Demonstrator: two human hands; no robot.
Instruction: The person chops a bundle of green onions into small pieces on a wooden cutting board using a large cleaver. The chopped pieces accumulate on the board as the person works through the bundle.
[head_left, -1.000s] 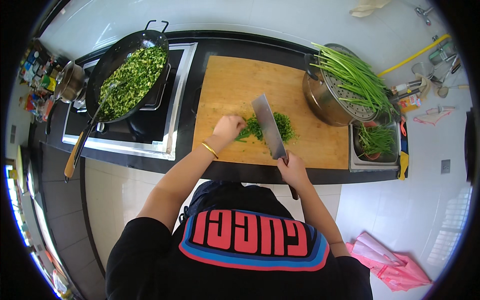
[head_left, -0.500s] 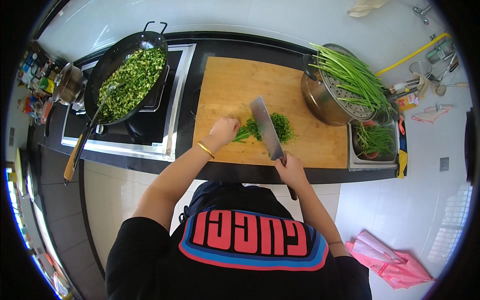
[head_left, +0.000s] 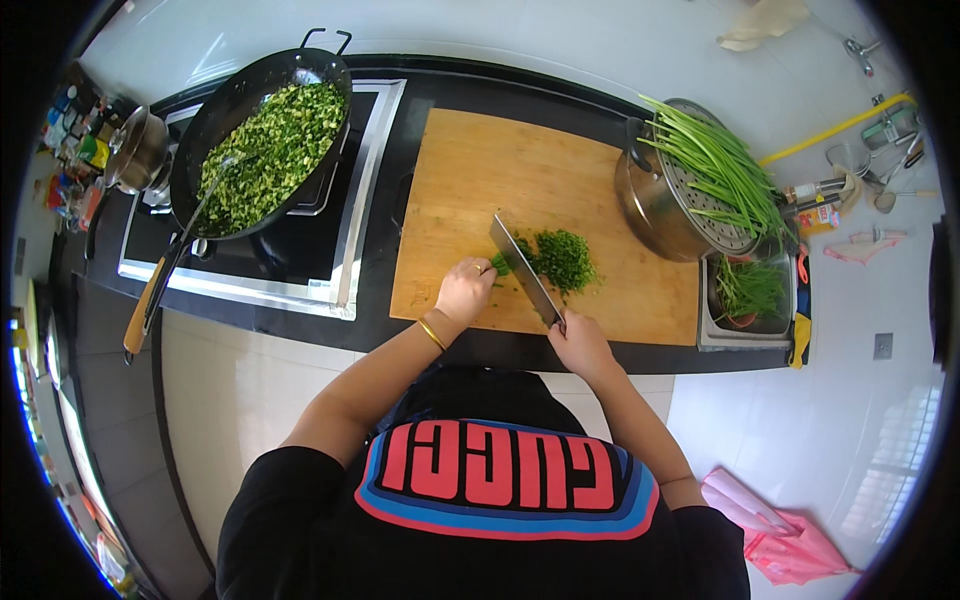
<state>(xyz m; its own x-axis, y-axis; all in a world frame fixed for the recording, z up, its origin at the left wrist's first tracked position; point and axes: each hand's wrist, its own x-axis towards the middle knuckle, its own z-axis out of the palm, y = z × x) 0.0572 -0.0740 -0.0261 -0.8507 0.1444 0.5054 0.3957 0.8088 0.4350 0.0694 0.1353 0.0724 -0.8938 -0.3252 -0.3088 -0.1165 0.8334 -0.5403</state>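
Observation:
My right hand [head_left: 582, 345] is wrapped round the handle of a cleaver [head_left: 528, 276], whose broad blade slants away to the far left over a wooden cutting board [head_left: 470, 170]. Just left of the blade, my left hand [head_left: 466, 290], with a gold ring and a bangle, has its curled fingers on a short bunch of green chives [head_left: 501, 264]. To the right of the blade lies a pile of finely chopped chives [head_left: 566, 262]. Where the cleaver's edge meets the board is hard to make out.
On the left, a black wok [head_left: 185, 150] of chopped greens, with a wooden-handled spatula [head_left: 142, 310] in it, sits on the stove. A large steel pot [head_left: 640, 205] bears long chives [head_left: 715, 165] at the right, beside a sink [head_left: 745, 333] with more greens.
My left hand has shifted right, closer to the blade. The cleaver has moved left relative to the chopped pile, which now lies mostly to its right. The whole view has shifted slightly.

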